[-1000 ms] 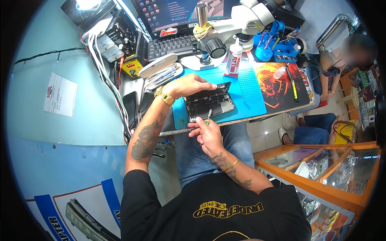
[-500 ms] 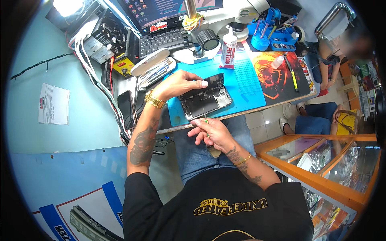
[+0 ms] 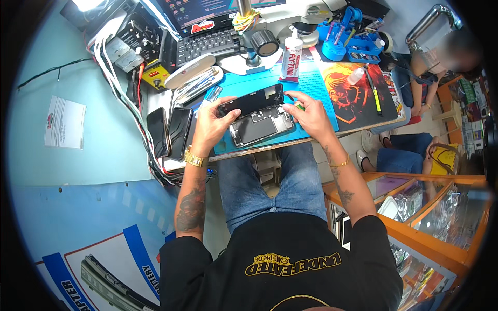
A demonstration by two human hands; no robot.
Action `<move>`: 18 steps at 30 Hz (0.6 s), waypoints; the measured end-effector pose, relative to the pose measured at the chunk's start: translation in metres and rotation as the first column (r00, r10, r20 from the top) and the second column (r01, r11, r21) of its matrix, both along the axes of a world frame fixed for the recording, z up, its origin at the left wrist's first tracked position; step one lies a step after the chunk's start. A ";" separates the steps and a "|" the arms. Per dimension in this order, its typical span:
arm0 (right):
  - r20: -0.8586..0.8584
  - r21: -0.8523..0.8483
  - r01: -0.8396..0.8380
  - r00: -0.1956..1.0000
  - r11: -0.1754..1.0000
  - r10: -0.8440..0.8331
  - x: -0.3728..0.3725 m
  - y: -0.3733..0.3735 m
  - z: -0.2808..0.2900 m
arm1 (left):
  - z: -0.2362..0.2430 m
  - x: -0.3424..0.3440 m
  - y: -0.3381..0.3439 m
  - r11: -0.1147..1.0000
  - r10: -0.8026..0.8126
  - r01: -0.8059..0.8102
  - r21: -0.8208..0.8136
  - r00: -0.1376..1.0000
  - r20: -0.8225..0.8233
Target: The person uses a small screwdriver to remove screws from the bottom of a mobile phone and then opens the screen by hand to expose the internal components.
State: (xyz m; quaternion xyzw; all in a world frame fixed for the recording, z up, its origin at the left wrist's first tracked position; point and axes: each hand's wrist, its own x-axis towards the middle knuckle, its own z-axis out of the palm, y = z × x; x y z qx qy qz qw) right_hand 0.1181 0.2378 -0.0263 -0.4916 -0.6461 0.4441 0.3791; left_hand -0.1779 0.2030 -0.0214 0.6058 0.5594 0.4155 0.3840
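Observation:
An opened phone lies on the blue work mat [image 3: 317,101], its inner parts showing in the lower body [image 3: 255,129]. The dark screen panel [image 3: 252,102] is tilted up along the body's far side. My left hand [image 3: 212,123] grips the panel's left end, thumb on the face turned toward me. At the panel's right end my right hand [image 3: 314,115] has its fingers close to or touching the corner. A thin green-handled tool [image 3: 299,105] is held in those right fingers; its tip cannot be made out.
Behind the phone stand a white-and-red glue tube [image 3: 292,59] and a microscope stand [image 3: 252,57]. An open case of tools [image 3: 194,80] and two dark phones [image 3: 179,129] lie to the left. A blue tool holder [image 3: 334,51] and a yellow-black pen-like tool [image 3: 374,93] are at right.
My left hand has shifted down and left onto the panel's end, and the panel now stands more upright. My right hand has risen from below the table edge to the panel's right corner.

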 end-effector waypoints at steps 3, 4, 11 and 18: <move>-0.013 -0.056 -0.012 1.000 0.998 0.011 0.000 0.015 -0.004 | -0.015 0.002 -0.007 0.996 0.085 -0.088 0.026 0.991 0.100; -0.013 -0.077 -0.004 1.000 0.997 0.003 0.001 0.020 -0.004 | -0.017 0.002 -0.009 0.996 0.084 -0.085 0.010 0.991 0.104; -0.002 -0.055 -0.086 0.996 0.995 0.086 0.003 0.035 -0.013 | -0.010 0.003 -0.009 0.997 0.075 -0.075 -0.009 0.969 0.234; -0.057 -0.088 -0.050 0.997 0.995 0.045 -0.005 0.034 -0.017 | -0.019 -0.007 -0.015 0.997 0.048 -0.031 -0.069 0.964 0.261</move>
